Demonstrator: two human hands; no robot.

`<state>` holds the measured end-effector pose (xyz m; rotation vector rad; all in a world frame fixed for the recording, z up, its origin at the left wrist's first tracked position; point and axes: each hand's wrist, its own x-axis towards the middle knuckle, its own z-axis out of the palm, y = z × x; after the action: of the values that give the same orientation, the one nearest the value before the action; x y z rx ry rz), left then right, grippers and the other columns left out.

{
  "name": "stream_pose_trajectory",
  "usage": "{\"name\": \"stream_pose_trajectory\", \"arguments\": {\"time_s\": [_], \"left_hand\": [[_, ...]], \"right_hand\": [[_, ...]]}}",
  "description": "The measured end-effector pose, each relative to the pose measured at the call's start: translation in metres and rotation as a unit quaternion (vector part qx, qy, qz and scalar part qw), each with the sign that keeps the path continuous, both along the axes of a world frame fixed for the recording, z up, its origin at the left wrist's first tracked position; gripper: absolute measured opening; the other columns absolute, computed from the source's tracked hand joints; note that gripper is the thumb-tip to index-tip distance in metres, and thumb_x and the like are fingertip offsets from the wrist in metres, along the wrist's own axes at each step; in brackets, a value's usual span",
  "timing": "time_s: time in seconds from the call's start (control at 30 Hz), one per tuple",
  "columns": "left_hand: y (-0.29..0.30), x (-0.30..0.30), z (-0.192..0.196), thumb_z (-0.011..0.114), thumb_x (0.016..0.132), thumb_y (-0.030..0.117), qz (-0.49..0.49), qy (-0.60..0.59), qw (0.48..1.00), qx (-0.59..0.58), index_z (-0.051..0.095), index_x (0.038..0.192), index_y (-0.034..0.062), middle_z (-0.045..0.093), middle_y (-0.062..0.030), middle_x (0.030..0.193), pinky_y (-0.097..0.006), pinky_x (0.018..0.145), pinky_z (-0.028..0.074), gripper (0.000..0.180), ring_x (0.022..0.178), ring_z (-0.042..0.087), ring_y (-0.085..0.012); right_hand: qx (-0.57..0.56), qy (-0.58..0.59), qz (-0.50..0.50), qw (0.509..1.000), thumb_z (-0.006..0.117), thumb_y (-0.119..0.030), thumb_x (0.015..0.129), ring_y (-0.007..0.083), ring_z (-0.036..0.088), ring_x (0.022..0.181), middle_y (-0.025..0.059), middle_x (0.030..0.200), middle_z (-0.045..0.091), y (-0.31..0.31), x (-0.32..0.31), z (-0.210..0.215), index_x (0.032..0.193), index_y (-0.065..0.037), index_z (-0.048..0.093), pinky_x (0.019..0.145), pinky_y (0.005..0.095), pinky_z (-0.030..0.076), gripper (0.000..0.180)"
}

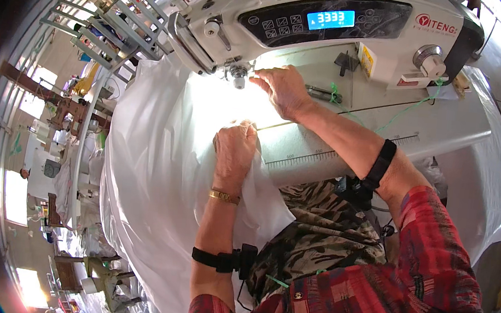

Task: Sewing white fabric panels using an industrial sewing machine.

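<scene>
Where hands [236, 149] press, white fabric [159, 166] beneath

Red plaid shirt [425, 282], sleeves pushed above the elbows. Camouflage-patterned apron or garment [315, 235] over the lap. Thin gold bracelet [224, 196] on left wrist. Black strap with small device [225, 260] on left forearm; matching black band [379, 166] on right forearm.
</scene>
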<state>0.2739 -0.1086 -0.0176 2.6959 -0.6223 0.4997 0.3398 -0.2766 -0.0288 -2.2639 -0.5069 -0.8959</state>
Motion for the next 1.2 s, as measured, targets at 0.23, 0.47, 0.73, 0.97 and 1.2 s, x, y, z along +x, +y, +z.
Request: {"name": "stream_pose_trajectory", "arguments": {"time_s": [0.23,0.47,0.73,0.97,1.2], "left_hand": [[-0.001,-0.021,0.005,0.055,0.085,0.010,-0.013,0.038,0.998,-0.046,0.067,0.090,-0.0040,0.064,-0.0244,0.082,-0.044,0.072,0.049,0.019,0.076,0.063,-0.0379],[0.007,0.005,-0.002,0.056,0.084,0.012,0.002,-0.008,1.000,-0.020,0.067,0.079,-0.0006,0.063,-0.0233,0.073,-0.044,0.070,0.051,0.018,0.071,0.064,-0.0378],[0.013,0.036,-0.001,0.064,0.072,0.003,0.065,0.034,0.997,0.004,0.067,0.072,-0.0030,0.065,-0.0235,0.074,-0.041,0.068,0.054,0.007,0.074,0.067,-0.0361],[0.019,0.050,-0.009,0.056,0.071,-0.007,0.058,-0.081,0.994,-0.037,0.065,0.076,-0.0043,0.064,-0.0256,0.080,-0.042,0.075,0.053,0.010,0.080,0.066,-0.0380],[0.036,0.049,-0.018,0.050,0.082,0.001,0.100,-0.051,0.978,-0.174,0.064,0.082,-0.0014,0.065,-0.0233,0.080,-0.045,0.076,0.052,0.014,0.083,0.065,-0.0391]], "right_hand": [[-0.034,0.018,0.027,0.999,0.062,-0.024,0.091,0.0354,0.065,0.079,0.0196,0.084,0.068,-0.006,0.003,-0.002,0.103,0.000,0.065,0.073,0.0438,0.049,0.028],[-0.025,0.134,0.022,0.990,0.064,-0.024,0.089,0.0391,0.062,0.078,0.0195,0.081,0.066,-0.006,0.003,-0.001,0.107,-0.001,0.062,0.071,0.0459,0.046,0.029],[-0.162,0.016,-0.020,0.987,0.059,-0.005,0.079,0.0296,0.058,0.089,0.0137,0.090,0.062,-0.011,-0.017,0.006,0.102,0.001,0.060,0.081,0.0407,0.041,0.024],[-0.318,0.080,-0.158,0.931,0.065,-0.021,0.083,0.0265,0.055,0.098,0.0104,0.097,0.058,-0.046,-0.055,0.023,0.097,-0.002,0.063,0.085,0.0396,0.041,0.024],[-0.284,0.073,-0.182,0.939,0.067,-0.030,0.085,0.0223,0.055,0.097,0.0076,0.097,0.059,-0.061,-0.085,0.016,0.097,-0.005,0.065,0.087,0.0388,0.039,0.028]]}}
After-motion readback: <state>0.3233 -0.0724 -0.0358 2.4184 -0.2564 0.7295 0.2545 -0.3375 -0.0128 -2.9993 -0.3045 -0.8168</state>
